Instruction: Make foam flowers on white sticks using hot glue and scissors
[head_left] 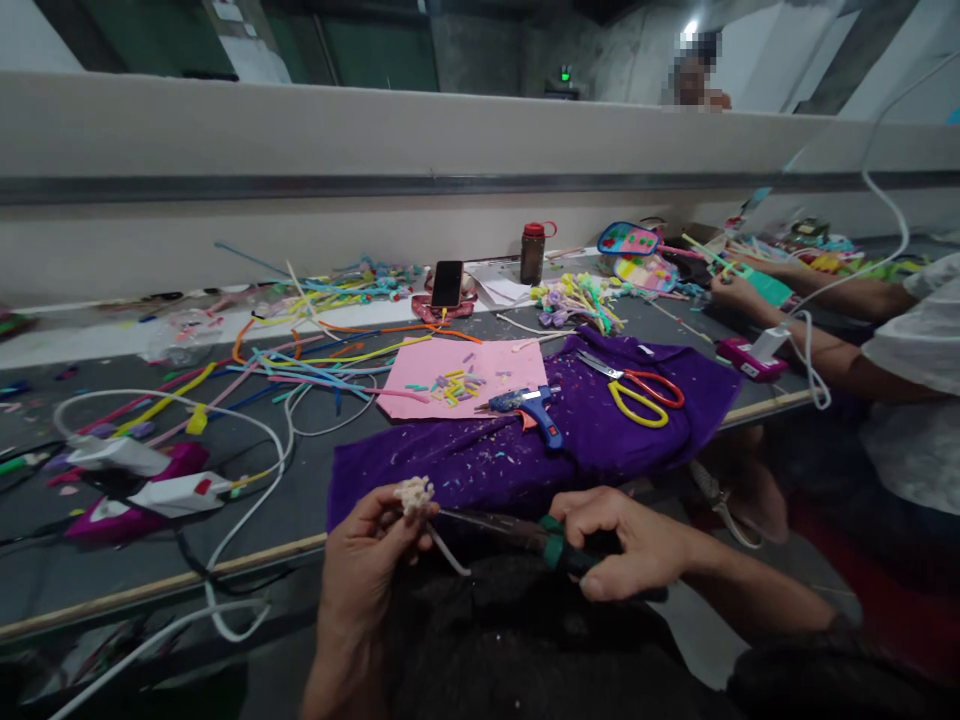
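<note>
Between the pinched fingers of my left hand [367, 540] is a cream fuzzy pipe-cleaner piece [414, 495], bunched at the top, with a pale stem hanging below. My right hand [630, 540] grips scissors [510, 524] with dark green and black handles. Their long blades point left, with the tips close to the underside of the cream piece; whether they touch it I cannot tell. Both hands are over my dark lap, in front of a purple cloth [442, 470]. On that cloth lie a blue glue gun [534, 405] and larger scissors with red and yellow handles [637, 405].
Small cut pieces lie on a pink sheet [405, 375]. Colored pipe cleaners [330, 365], a phone [447, 284] and a bottle [532, 255] are behind. White cables [281, 450] and power strips [169, 490] occupy the left. A co-worker's hands [739, 295] hold green material at right.
</note>
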